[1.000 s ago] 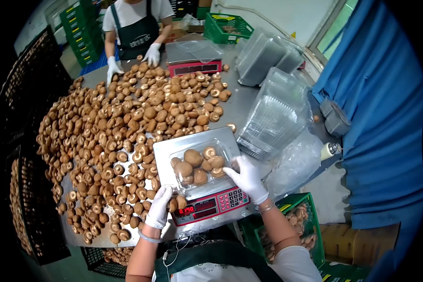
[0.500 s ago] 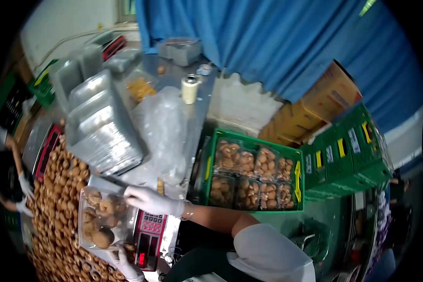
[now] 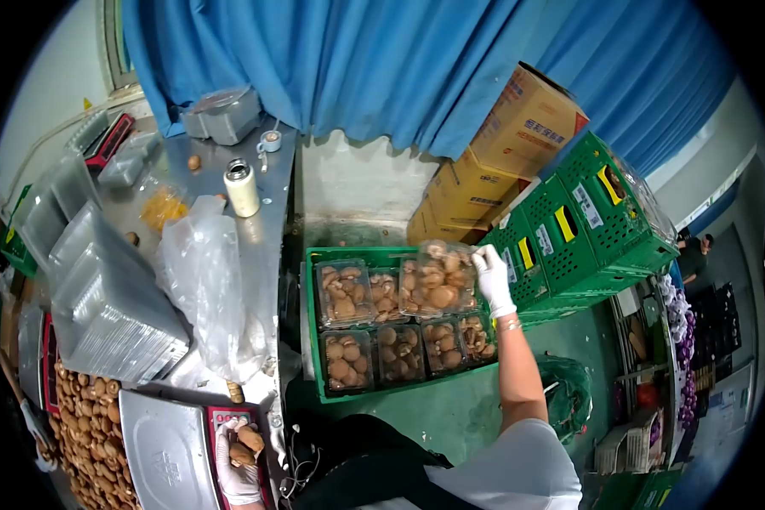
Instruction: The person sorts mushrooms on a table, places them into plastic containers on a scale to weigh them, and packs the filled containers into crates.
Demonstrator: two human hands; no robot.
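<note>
My right hand (image 3: 494,285), in a white glove, grips one side of a clear plastic box of brown mushrooms (image 3: 444,280). This box is above the back right part of a green crate (image 3: 399,393), over several similar filled boxes. Beside the metal platform of a red scale (image 3: 165,450), my gloved left hand (image 3: 233,469) curls around loose shiitake mushrooms (image 3: 246,444) and partly covers the scale's panel. No box sits on the platform.
Loose mushrooms (image 3: 89,438) are heaped left of the scale. Stacked clear trays (image 3: 114,310), a plastic bag (image 3: 202,280) and a cream bottle (image 3: 242,189) occupy the table. Stacked green crates (image 3: 561,229) and cardboard boxes (image 3: 518,127) stand right. A co-worker's arm shows far left.
The mushroom box has gone from the scale to above the green crate, carried by my right hand. My left hand now has mushrooms in it. The camera view has turned right.
</note>
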